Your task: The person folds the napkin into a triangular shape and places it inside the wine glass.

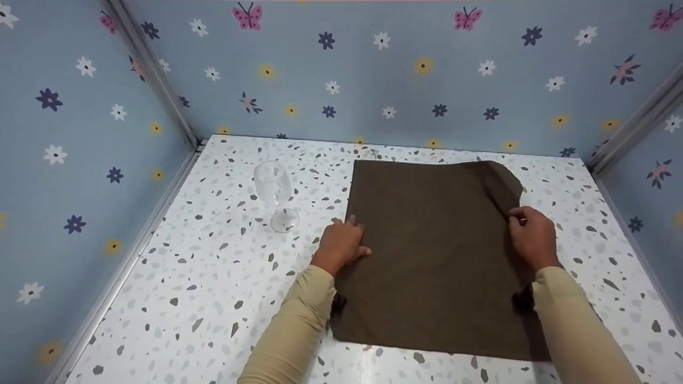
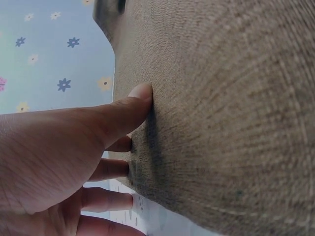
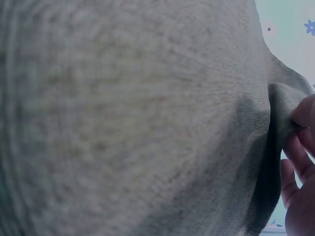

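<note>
A brown cloth (image 1: 427, 250) lies spread as a rough rectangle on the speckled table. At its left edge rests my left hand (image 1: 340, 242), fingers extended and the thumb on the fabric; the left wrist view shows that thumb (image 2: 140, 93) touching the cloth's surface. My right hand (image 1: 533, 237) pinches the right edge of the cloth between thumb and fingers, lifting it into a fold (image 1: 496, 194). In the right wrist view the right hand (image 3: 300, 167) appears at the far right, with the raised edge of fabric between thumb and fingers.
A clear stemmed glass (image 1: 273, 186) is on the table, left of the cloth and beyond my left hand. Blue panels (image 1: 363, 74) printed with flowers and butterflies wall in the back and sides. Metal strips (image 1: 160, 80) run along the corners. The white speckled tabletop (image 1: 213, 298) surrounds the cloth.
</note>
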Available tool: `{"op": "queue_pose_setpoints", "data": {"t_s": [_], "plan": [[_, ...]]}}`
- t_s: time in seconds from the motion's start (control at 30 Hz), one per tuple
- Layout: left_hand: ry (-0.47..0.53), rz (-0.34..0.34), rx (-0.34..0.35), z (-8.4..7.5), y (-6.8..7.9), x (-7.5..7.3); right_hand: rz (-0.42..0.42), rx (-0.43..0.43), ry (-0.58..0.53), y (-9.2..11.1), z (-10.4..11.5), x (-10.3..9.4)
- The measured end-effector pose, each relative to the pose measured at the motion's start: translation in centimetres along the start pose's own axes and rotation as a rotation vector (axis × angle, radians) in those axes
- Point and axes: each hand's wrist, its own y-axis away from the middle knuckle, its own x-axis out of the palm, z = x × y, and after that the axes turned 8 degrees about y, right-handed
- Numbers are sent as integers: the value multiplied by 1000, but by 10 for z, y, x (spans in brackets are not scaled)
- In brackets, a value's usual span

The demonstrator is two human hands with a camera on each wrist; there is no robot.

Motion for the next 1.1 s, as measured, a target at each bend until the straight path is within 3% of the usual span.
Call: {"op": "queue_pose_setpoints", "data": {"t_s": [0.23, 0.73, 1.1], "plan": [[-18, -1, -1, 0, -1, 1, -32, -86, 16, 0, -2, 2], [6, 9, -12, -2, -1, -2, -61, -86, -21, 6, 3, 3], [-12, -21, 0, 1, 0, 2, 40, -49, -30, 15, 6, 0]]}}
